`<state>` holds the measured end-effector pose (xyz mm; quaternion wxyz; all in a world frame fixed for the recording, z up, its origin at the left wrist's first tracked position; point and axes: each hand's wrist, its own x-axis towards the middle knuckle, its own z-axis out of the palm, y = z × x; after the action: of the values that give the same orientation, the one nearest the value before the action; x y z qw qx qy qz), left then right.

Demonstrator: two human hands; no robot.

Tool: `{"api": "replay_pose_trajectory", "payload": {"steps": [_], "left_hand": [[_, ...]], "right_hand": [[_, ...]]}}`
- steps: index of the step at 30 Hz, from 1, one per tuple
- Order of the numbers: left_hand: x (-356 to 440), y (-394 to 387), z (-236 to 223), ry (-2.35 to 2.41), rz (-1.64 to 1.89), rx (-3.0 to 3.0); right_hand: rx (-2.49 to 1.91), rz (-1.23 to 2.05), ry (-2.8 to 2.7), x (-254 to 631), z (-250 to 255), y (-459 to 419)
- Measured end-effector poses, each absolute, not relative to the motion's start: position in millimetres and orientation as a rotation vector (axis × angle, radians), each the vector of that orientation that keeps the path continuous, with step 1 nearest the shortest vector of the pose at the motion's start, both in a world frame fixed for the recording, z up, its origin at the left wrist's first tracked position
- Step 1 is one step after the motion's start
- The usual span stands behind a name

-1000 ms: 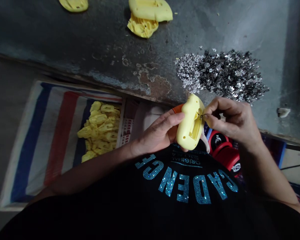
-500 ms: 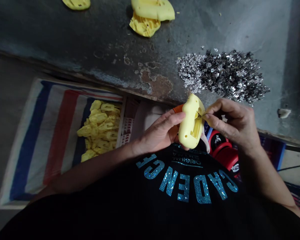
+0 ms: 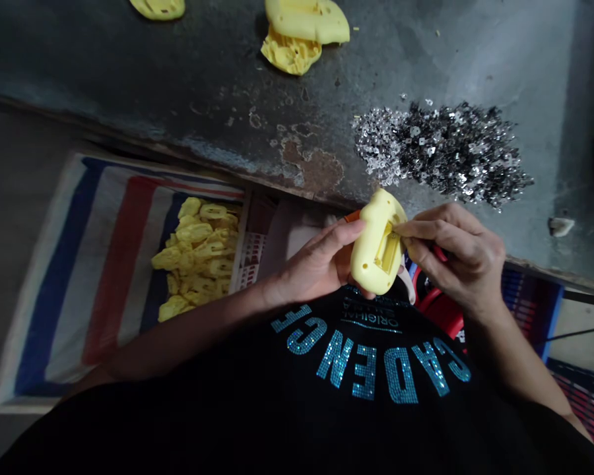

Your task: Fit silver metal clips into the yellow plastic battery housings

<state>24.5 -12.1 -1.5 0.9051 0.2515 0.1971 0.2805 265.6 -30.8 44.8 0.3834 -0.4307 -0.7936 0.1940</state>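
Note:
A yellow plastic casing (image 3: pixel 369 247) with a long rectangular battery slot is gripped in my left hand (image 3: pixel 321 260), thumb on its side and fingers beneath. My right hand (image 3: pixel 450 251) is closed in a pinch at the slot's upper end, fingertips at the opening. Whatever small piece sits between those fingertips is too small to make out. Just beyond the casing, on the grey worktable, lies a heap of small shiny metal contact pieces (image 3: pixel 445 148).
Other yellow casing parts (image 3: pixel 307 23) lie on the worktable (image 3: pixel 202 92) at the back. Below left, a box lined with striped sheeting (image 3: pixel 109 264) holds many yellow parts (image 3: pixel 198 254). Red round items (image 3: pixel 440 307) and a blue crate (image 3: pixel 534 297) are under the table edge at right.
My right hand's fingertips have moved left, further over the casing's slot, and the fingers now cover its upper right edge. The left hand keeps its hold on the casing, barely shifted.

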Motion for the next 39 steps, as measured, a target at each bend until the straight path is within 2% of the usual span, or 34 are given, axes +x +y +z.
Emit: {"api": "replay_pose_trajectory", "payload": {"steps": [3, 11, 20, 25, 28, 34, 39], "left_hand": [[25.0, -13.4, -0.7, 0.413, 0.609, 0.502], [25.8, -13.7, -0.1, 0.415, 0.594, 0.506], [27.6, -15.8, -1.7, 0.493, 0.67, 0.503], [27.8, -19.3, -1.6, 0.61, 0.74, 0.539], [27.5, -21.0, 3.2, 0.626, 0.787, 0.596], [24.9, -24.3, 16.4, 0.638, 0.813, 0.677], [12.7, -29.8, 9.3, 0.698, 0.793, 0.815]], "right_hand": [[-1.102, 0.584, -1.935, 268.4, 43.0, -30.0], [-1.124, 0.457, -1.944, 266.4, 37.6, -34.3], [-1.171, 0.646, -1.758, 276.2, 38.2, -26.8], [-1.23, 0.95, -1.9, 283.2, 49.8, -7.6], [-1.231, 0.999, -1.925, 280.8, 53.9, 1.4], [-1.219, 0.996, -1.859, 267.8, 39.3, 0.6], [-1.185, 0.752, -1.731, 260.2, 16.3, -15.3]]}}
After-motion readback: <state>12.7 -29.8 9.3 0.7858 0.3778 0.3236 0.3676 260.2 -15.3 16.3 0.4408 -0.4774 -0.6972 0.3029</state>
